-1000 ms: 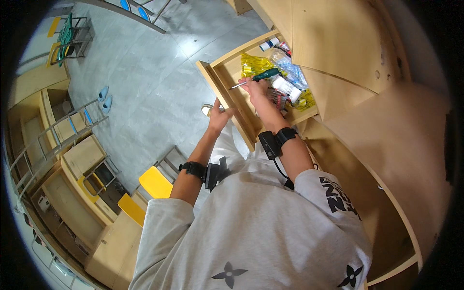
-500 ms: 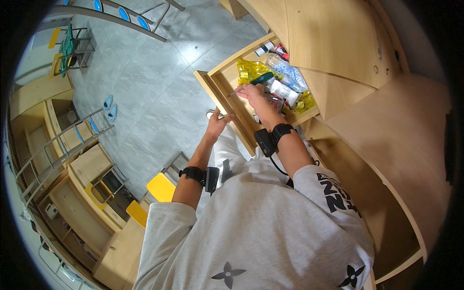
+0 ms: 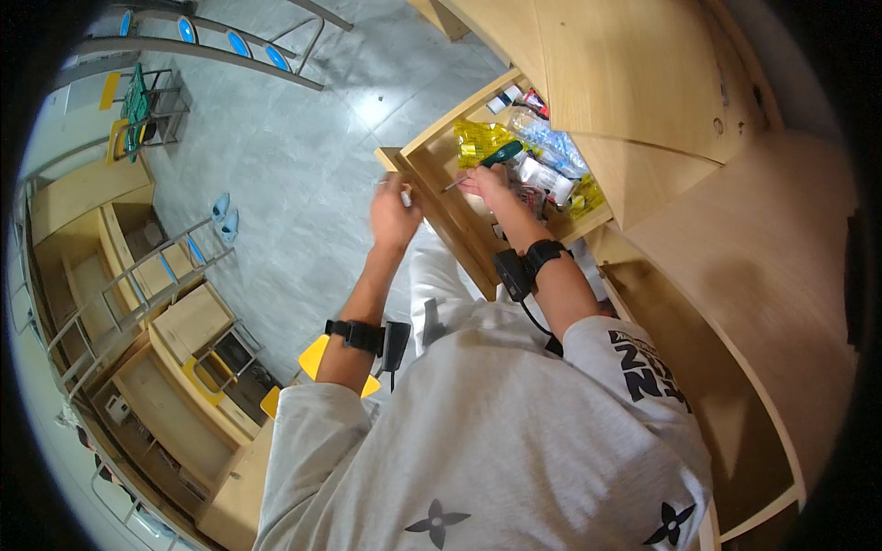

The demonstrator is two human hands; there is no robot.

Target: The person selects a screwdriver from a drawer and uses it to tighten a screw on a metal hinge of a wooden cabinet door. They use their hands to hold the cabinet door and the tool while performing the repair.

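Note:
A wooden drawer [image 3: 446, 225] is pulled out in front of me. Inside it, my right hand [image 3: 487, 184] is closed around a screwdriver [image 3: 501, 153], whose dark green handle points away and to the right. The thin metal shaft comes out at the left of my fingers. Around that hand lie a yellow crinkled wrapper [image 3: 478, 140], a clear plastic bottle [image 3: 549, 142] and a white container [image 3: 546, 180]. Outside the drawer front, my left hand [image 3: 395, 216] is curled and slightly blurred. Something small and whitish shows at its fingers; I cannot make out what it is.
The wooden desk [image 3: 634, 78] overhangs the drawer's far right. Below it is an open cabinet compartment [image 3: 698, 376]. A metal ladder [image 3: 248, 53] stands at the far left, blue slippers [image 3: 225, 219] lie on the grey tiled floor [image 3: 303, 184], and a yellow chair [image 3: 317, 356] is beside my left arm.
My left hand has moved up and left along the drawer front, and its fingers have curled. The right hand stays at the screwdriver, which has barely shifted.

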